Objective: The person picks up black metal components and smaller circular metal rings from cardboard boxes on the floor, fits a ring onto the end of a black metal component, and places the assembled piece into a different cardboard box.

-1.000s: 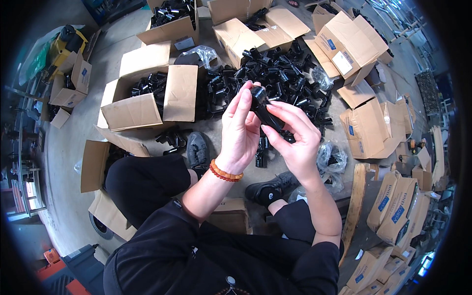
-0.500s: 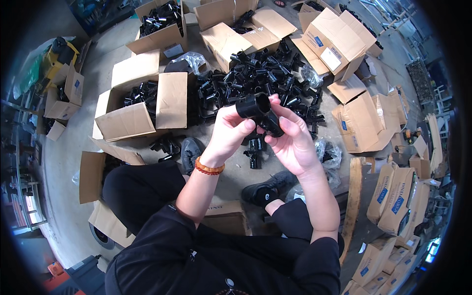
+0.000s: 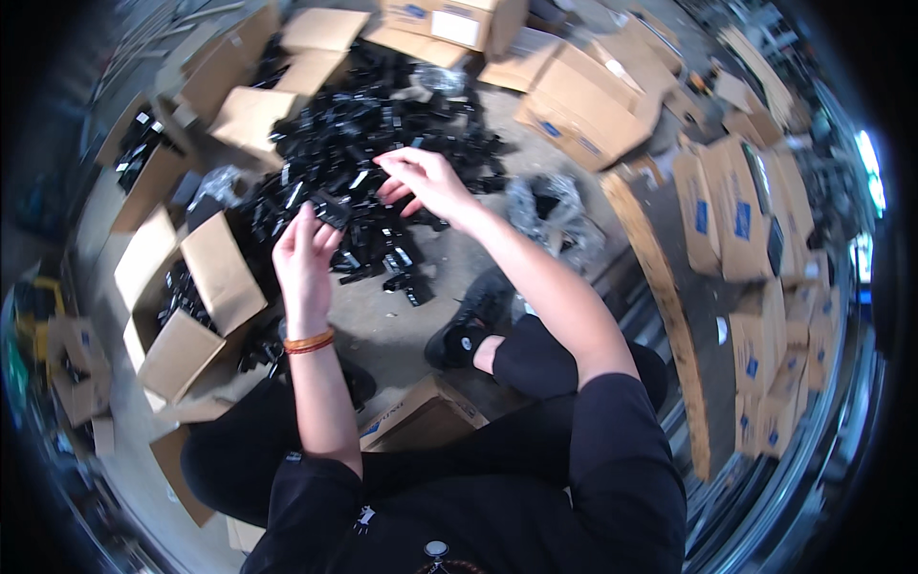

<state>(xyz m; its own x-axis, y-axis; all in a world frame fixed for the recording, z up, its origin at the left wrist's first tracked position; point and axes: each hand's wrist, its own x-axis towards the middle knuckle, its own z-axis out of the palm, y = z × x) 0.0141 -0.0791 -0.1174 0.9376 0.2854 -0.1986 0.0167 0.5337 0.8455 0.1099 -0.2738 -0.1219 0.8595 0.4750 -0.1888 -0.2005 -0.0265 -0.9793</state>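
My left hand [image 3: 303,256], with an orange beaded bracelet at its wrist, pinches a black tube-shaped pipe fitting [image 3: 333,209] at the fingertips. Behind it, dark parts make the fitting's outline hard to follow. To the right and slightly farther off, my right hand [image 3: 423,184] is apart from the left, its fingers loosely spread with nothing seen in them. Beneath both hands a large heap of similar glossy black fittings [image 3: 382,124] lies on the floor. Several fittings [image 3: 406,282] lie at the heap's near edge.
An open carton [image 3: 225,273] with black fittings stands on the left. More open cardboard boxes [image 3: 583,110] ring the heap. Clear plastic bags [image 3: 555,215] lie to its right, beside a long wooden plank [image 3: 660,306]. Stacked cartons [image 3: 741,210] stand at far right. Another box [image 3: 421,416] sits between my legs.
The view has turned to the right. My hands, which held one black fitting together, have come apart; the right hand has let go, and a fitting shows in the left.
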